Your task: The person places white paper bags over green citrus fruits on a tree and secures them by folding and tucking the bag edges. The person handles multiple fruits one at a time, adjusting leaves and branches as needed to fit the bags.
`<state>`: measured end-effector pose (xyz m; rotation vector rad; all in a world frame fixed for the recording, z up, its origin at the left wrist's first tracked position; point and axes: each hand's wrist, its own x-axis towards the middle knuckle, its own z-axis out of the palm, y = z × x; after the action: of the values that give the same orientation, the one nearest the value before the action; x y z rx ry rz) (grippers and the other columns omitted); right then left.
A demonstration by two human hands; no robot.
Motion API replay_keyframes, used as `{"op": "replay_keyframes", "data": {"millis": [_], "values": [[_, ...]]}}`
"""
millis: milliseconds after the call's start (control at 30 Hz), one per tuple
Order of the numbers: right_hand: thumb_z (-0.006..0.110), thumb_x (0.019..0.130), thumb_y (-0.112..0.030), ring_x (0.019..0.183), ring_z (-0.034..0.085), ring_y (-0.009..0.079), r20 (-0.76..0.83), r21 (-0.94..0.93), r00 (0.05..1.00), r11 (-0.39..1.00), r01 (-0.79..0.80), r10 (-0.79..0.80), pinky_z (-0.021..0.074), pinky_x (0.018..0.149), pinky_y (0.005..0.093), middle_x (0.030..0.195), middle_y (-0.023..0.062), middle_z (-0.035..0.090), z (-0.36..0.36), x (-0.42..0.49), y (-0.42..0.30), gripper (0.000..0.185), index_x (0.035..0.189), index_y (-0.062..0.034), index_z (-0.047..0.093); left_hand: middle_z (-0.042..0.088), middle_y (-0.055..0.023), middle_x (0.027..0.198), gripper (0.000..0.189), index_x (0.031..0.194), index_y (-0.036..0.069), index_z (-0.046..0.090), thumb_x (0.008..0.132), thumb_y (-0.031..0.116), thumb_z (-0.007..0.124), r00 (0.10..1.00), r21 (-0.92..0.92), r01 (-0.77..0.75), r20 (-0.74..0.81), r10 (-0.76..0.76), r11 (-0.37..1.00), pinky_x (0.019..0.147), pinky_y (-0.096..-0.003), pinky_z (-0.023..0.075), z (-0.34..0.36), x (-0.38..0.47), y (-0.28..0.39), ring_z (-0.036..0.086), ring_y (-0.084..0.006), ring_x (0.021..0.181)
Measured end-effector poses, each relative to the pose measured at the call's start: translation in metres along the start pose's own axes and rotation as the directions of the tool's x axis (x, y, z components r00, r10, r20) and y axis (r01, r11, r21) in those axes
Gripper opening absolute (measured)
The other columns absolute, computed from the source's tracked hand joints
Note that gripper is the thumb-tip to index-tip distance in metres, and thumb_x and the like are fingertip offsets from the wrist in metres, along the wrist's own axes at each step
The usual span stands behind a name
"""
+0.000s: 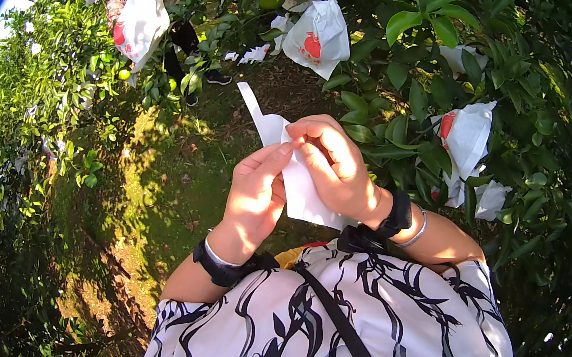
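Note:
Between my two hands is a white paper fruit bag [311, 195], its lower part hanging under my right palm. My left hand [259, 186] pinches the bag's upper edge between thumb and fingers. Right beside it, the fingertips of my right hand [332, 163] grip the same edge, with the fingers curled. A narrow flap of the white paper sticks out to the upper left, past my left fingers. The inside of the bag and some fingertips are hidden.
Leafy citrus branches [402, 80] hang ahead and to the right. White bags with red printing hang among them, such as one bag [318, 36] straight ahead and another bag [467, 137] at right. Behind the leaves, a person's dark shoe [218, 78] stands on the ground.

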<state>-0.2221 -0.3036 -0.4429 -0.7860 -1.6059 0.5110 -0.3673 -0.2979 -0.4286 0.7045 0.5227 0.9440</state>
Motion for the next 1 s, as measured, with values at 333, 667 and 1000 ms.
{"op": "replay_keyframes", "data": {"millis": [333, 667, 1000], "values": [[0.041, 0.088, 0.000, 0.104, 0.049, 0.0174, 0.057, 0.468, 0.998, 0.882, -0.051, 0.027, 0.0405, 0.088, 0.0299, 0.119, 0.0121, 0.044, -0.012, -0.005, -0.004, 0.027, 0.115, 0.0014, 0.048, 0.059, -0.0156, 0.107, 0.035, 0.111, -0.005, 0.052, 0.091, 0.023, 0.050, 0.988, -0.055, 0.041, 0.150, -0.032, 0.998, 0.086, -0.0373, 0.0478, 0.002, -0.004, -0.004, 0.058, -0.0247, 0.099], [0.036, 0.089, 0.001, 0.110, 0.048, 0.0234, -0.005, 0.406, 0.999, 0.913, -0.027, 0.032, 0.0378, 0.093, 0.0344, 0.119, 0.0183, 0.045, -0.021, -0.013, -0.011, 0.028, 0.114, 0.0012, 0.047, 0.057, -0.0158, 0.112, 0.035, 0.115, -0.005, 0.051, 0.091, 0.020, 0.049, 0.968, -0.014, 0.049, 0.246, -0.044, 0.999, 0.090, -0.0405, 0.0454, 0.006, -0.003, -0.010, 0.055, -0.0268, 0.105], [0.048, 0.086, -0.007, 0.113, 0.045, 0.0264, -0.054, 0.319, 0.997, 0.946, 0.062, -0.047, 0.0355, 0.094, 0.0345, 0.123, 0.0182, 0.043, -0.012, -0.014, 0.003, 0.031, 0.115, 0.0021, 0.049, 0.058, -0.0156, 0.111, 0.030, 0.113, -0.005, 0.054, 0.090, 0.013, 0.049, 0.981, -0.024, 0.093, 0.175, -0.087, 0.995, 0.089, -0.0376, 0.0462, 0.002, -0.003, -0.003, 0.058, -0.0244, 0.100]]}}
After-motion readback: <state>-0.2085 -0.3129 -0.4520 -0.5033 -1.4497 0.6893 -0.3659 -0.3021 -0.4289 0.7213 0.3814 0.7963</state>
